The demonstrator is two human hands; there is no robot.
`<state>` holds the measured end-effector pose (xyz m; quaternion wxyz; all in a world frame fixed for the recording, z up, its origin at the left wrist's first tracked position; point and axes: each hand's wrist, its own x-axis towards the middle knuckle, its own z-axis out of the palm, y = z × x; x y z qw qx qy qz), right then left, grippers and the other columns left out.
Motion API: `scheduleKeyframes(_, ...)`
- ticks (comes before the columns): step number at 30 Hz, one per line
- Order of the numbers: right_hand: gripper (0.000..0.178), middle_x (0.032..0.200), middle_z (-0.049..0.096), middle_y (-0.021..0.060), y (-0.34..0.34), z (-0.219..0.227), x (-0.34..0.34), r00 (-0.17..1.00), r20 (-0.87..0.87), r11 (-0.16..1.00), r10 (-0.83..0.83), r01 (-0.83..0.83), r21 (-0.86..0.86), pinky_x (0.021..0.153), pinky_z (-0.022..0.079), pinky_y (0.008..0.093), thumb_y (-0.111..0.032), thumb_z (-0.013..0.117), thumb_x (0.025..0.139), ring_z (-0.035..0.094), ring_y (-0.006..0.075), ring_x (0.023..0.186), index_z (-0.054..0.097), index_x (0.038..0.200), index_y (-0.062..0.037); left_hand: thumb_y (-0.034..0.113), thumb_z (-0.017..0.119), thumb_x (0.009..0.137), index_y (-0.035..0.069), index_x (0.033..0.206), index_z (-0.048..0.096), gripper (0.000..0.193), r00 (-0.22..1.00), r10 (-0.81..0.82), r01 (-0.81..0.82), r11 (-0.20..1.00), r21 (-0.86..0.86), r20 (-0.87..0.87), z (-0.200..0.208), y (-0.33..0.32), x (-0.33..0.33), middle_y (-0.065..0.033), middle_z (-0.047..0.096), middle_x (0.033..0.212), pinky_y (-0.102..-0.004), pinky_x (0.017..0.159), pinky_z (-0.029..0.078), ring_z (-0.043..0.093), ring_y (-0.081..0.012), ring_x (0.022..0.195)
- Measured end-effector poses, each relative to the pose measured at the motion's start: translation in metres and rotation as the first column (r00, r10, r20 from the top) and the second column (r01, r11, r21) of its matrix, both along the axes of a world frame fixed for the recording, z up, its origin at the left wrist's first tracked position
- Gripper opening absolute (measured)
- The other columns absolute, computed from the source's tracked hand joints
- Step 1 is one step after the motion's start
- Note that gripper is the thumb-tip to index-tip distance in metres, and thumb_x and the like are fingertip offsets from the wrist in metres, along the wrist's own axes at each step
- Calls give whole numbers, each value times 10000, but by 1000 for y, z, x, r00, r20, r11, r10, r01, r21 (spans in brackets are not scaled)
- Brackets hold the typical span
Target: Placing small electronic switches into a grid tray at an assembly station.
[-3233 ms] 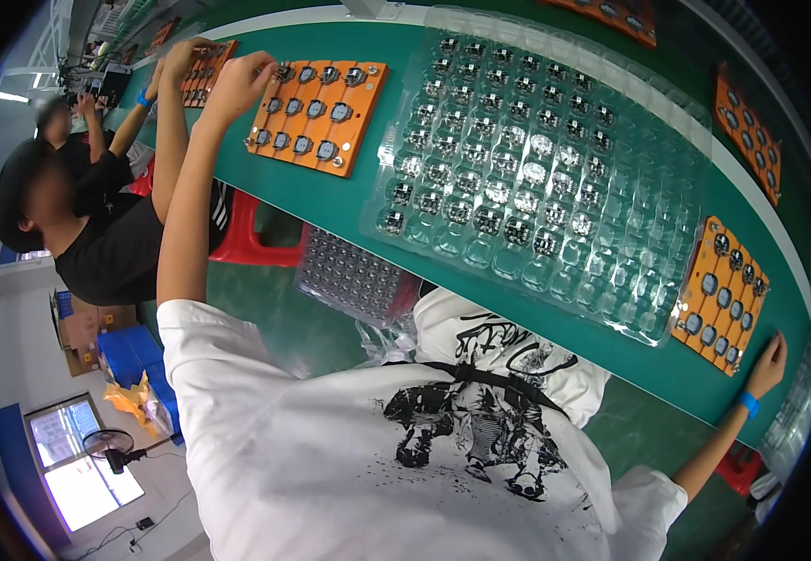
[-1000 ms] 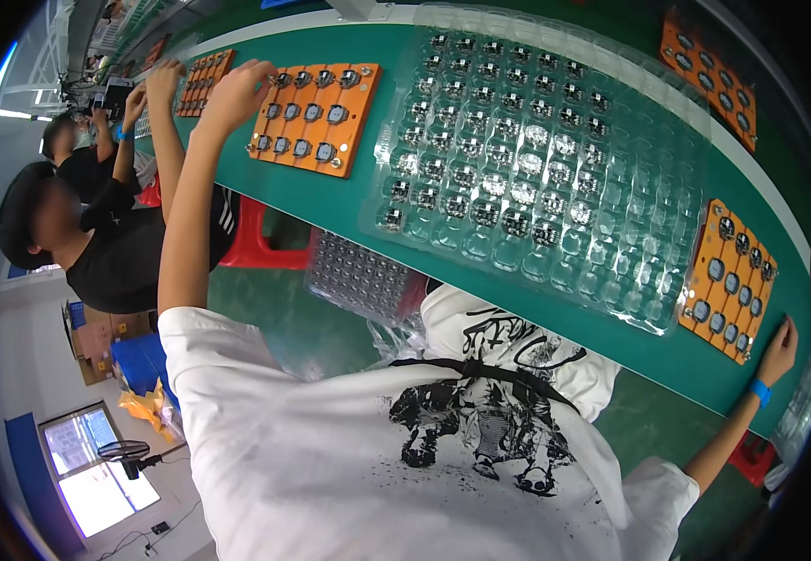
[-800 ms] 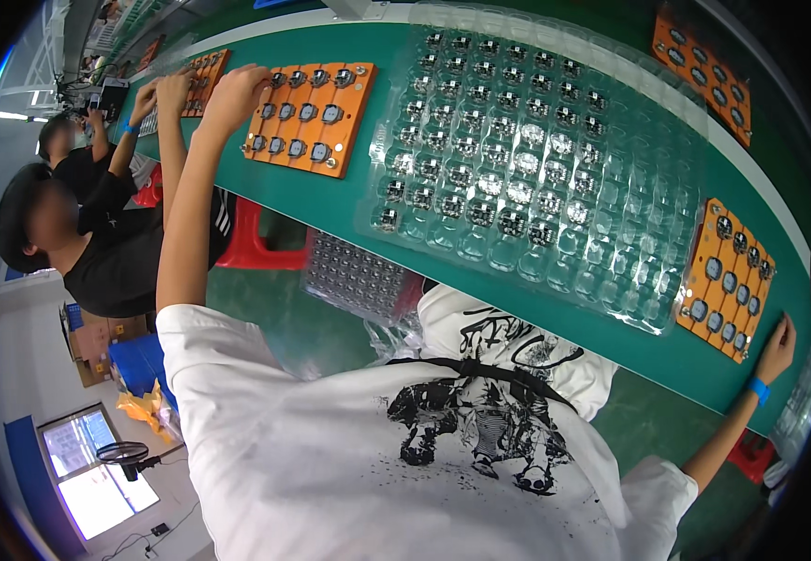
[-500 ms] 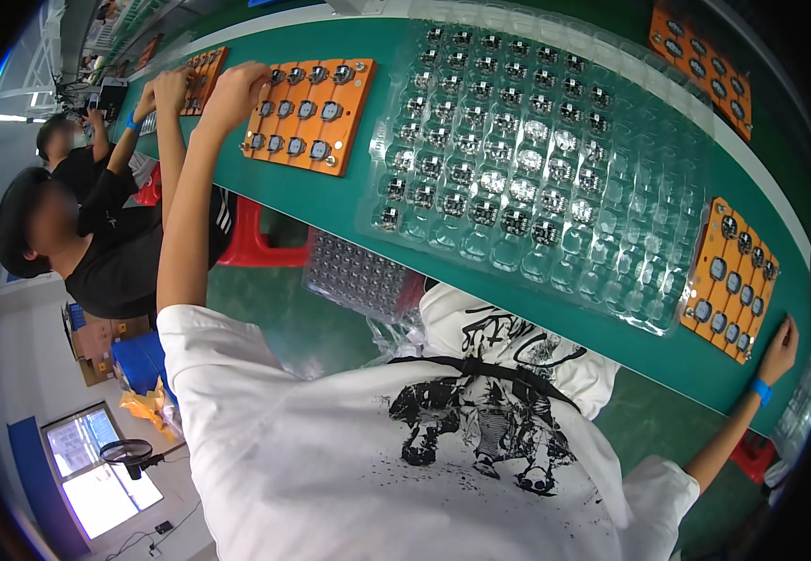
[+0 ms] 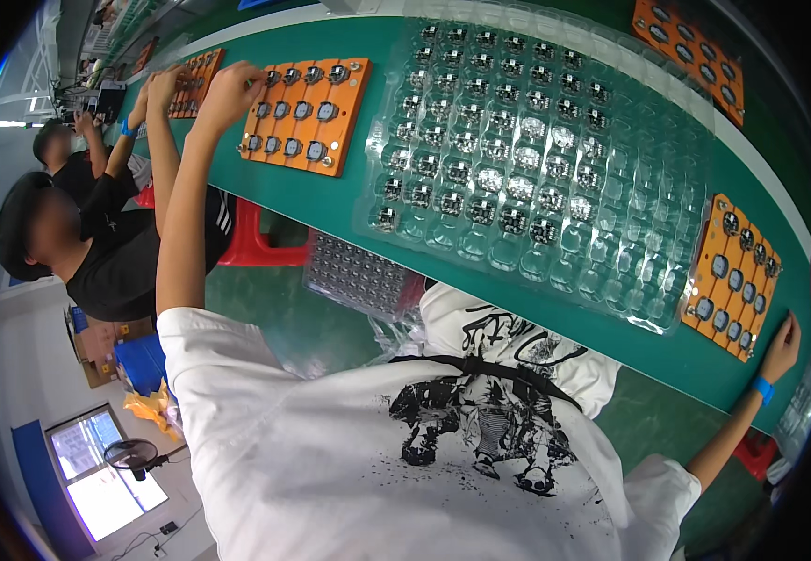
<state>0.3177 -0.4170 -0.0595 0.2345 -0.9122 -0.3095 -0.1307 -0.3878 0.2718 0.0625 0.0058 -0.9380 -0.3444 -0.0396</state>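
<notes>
On green table (image 5: 349, 201), left hand (image 5: 228, 89) touches orange tray (image 5: 307, 112).

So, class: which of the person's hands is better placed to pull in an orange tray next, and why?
Probably the left hand: it already rests on the edge of the orange tray. The right hand lies on the green table edge, just off the other orange tray.

— What is seen at the left? An orange tray (image 5: 304, 114) of round dark parts, lying flat on the green bench.
— And right? A matching orange tray (image 5: 734, 277), likewise flat, near the bench edge.
</notes>
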Motion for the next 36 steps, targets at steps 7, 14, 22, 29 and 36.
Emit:
scheduleKeyframes(7,287,1077,664,97,2,3,4,1000,0,1000,5,-5,22,806,483,270,-236,525,964,614,139,946,635,1138,-36,23,617,773,-36,881,646,126,998,-62,64,996,58,-31,0,-9,3,-149,599,812,-385,705,478,606,-337,788)
scheduleKeyframes(14,245,1016,678,106,1,2,2,996,71,999,44,-46,26,764,492,273,-186,547,946,629,155,890,649,1077,-6,24,562,792,6,924,569,133,997,34,-29,996,87,-62,-6,-17,10,-153,594,888,-404,734,471,596,-355,877)
scheduleKeyframes(22,253,796,602,4,43,78,-25,981,-180,977,-75,109,185,609,410,200,-207,567,943,508,47,695,679,1003,12,73,548,799,29,1029,554,234,978,170,-186,973,135,117,42,-12,43,-152,629,878,-373,754,496,630,-301,837)
scheduleKeyframes(29,139,840,637,71,334,154,-205,534,10,525,845,-835,165,655,489,253,-113,620,879,604,127,738,636,968,-7,84,574,834,24,991,623,175,948,-307,311,949,-48,84,10,-41,164,-130,648,896,-355,704,499,626,-264,800)
scheduleKeyframes(36,218,793,653,142,472,100,-249,442,23,440,897,-883,-162,668,505,416,-195,616,797,635,309,743,638,927,-21,137,589,788,66,944,624,175,970,-244,244,970,5,14,-15,-59,211,-117,583,861,-412,753,482,594,-289,865)
